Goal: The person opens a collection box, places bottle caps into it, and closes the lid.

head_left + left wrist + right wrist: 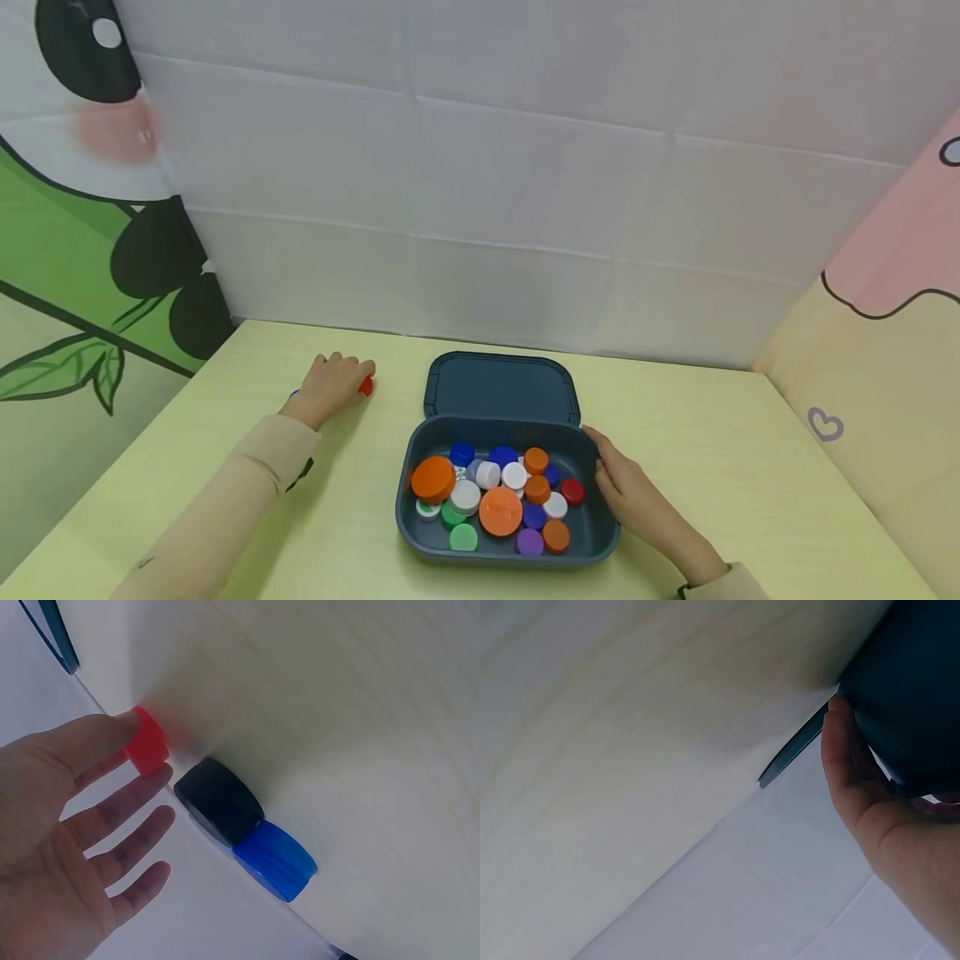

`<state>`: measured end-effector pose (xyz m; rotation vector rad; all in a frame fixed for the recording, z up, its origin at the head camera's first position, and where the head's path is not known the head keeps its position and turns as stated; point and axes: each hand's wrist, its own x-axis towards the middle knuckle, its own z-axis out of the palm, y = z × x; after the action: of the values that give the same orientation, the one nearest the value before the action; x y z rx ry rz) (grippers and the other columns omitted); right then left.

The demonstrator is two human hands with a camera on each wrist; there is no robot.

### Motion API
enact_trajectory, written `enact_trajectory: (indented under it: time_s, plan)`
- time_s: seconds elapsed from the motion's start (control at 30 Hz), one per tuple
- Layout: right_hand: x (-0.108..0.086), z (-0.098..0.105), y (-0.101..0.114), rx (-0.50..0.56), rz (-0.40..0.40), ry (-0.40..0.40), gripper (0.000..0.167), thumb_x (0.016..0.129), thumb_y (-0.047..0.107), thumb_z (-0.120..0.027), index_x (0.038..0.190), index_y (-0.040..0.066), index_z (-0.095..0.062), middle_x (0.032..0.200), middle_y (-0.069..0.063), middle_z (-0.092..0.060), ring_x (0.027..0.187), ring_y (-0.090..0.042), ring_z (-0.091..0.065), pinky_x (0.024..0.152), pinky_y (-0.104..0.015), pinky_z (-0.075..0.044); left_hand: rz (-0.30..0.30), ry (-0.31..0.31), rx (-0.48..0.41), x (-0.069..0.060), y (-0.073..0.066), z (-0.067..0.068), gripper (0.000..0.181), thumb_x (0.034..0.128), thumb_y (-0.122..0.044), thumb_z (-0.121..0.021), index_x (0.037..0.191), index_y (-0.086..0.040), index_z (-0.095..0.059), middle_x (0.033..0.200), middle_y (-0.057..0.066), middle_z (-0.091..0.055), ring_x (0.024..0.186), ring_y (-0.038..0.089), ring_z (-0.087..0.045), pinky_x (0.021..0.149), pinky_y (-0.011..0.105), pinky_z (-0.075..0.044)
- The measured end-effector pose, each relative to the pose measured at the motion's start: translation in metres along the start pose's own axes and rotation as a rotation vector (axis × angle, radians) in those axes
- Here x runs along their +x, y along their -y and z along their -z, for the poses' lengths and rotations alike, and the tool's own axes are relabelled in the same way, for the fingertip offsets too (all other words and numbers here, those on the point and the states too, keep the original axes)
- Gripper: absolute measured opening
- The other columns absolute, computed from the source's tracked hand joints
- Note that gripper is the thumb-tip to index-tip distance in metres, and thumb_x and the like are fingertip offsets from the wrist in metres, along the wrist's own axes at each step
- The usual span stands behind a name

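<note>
My left hand (pixel 333 390), at the far left of the table, pinches a red bottle cap (pixel 150 742) between thumb and index finger. Beside its fingertips, in the left wrist view, a black cap (pixel 219 801) and a blue cap (pixel 276 860) lie touching each other. The other fingers are spread apart. In the head view the hand mostly hides those two caps. My right hand (pixel 637 496) holds the right wall of a dark blue-grey box (pixel 506 560), fingers along the outside, thumb at the rim. Many coloured caps lie inside, including a large orange cap (pixel 500 511).
The box's lid (pixel 501 387) lies flat just behind it. A pale wooden table (pixel 712 442) carries everything. White sheeting (pixel 487 192) hangs along its back edge, and printed cartoon panels (pixel 847 375) stand at both sides.
</note>
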<state>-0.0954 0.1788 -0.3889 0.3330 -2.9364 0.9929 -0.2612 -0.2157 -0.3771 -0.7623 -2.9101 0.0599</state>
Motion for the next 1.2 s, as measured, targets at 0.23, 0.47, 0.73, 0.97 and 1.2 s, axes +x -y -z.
enact_trajectory:
  time_s: [0.23, 0.47, 0.73, 0.97, 1.2]
  plan:
    - [0.0, 0.0, 0.0, -0.002, 0.008, 0.0, 0.047, 0.092, -0.001, -0.038, 0.139, 0.003, -0.032, 0.132, -0.016, -0.05, 0.112, -0.022, -0.052, 0.095, -0.046, -0.043, -0.016, -0.059, -0.006, -0.002, -0.002, 0.005, 0.028, 0.0742, -0.016, -0.074, 0.097, -0.008, -0.06, 0.082, 0.01, -0.063, 0.071, 0.031, -0.054, 0.064, 0.045, -0.046]
    - [-0.001, 0.003, 0.001, -0.016, 0.008, -0.006, 0.048, 0.092, -0.001, -0.039, 0.139, 0.002, -0.032, 0.132, -0.017, -0.049, 0.116, -0.027, -0.051, 0.096, -0.048, -0.042, -0.066, -0.159, -0.04, -0.002, -0.015, 0.022, 0.033, 0.0722, -0.02, -0.076, 0.1, -0.009, -0.061, 0.084, 0.008, -0.064, 0.071, 0.027, -0.053, 0.06, 0.039, -0.045]
    - [-0.003, 0.004, 0.001, -0.011, 0.022, -0.013, 0.048, 0.092, -0.001, -0.039, 0.139, 0.003, -0.031, 0.132, -0.018, -0.049, 0.119, -0.03, -0.05, 0.096, -0.048, -0.041, -0.139, -0.197, -0.03, -0.016, -0.052, 0.058, 0.035, 0.0736, -0.026, -0.075, 0.103, -0.012, -0.061, 0.088, 0.007, -0.065, 0.077, 0.026, -0.055, 0.064, 0.037, -0.048]
    - [-0.003, 0.004, 0.003, -0.008, 0.027, -0.018, 0.048, 0.091, -0.002, -0.039, 0.139, 0.003, -0.031, 0.132, -0.018, -0.05, 0.116, -0.028, -0.052, 0.095, -0.048, -0.042, -0.232, -0.189, -0.036, -0.034, -0.089, 0.076, 0.035, 0.0745, -0.031, -0.074, 0.102, -0.015, -0.06, 0.087, 0.002, -0.064, 0.08, 0.023, -0.055, 0.07, 0.037, -0.048]
    - [-0.002, 0.003, 0.004, -0.008, 0.035, -0.022, 0.048, 0.092, -0.001, -0.039, 0.138, 0.004, -0.032, 0.131, -0.018, -0.05, 0.116, -0.029, -0.052, 0.095, -0.048, -0.043, -0.313, 0.002, -0.14, -0.053, -0.116, 0.085, 0.032, 0.0764, -0.034, -0.072, 0.102, -0.017, -0.061, 0.092, 0.0, -0.065, 0.085, 0.02, -0.056, 0.08, 0.039, -0.046]
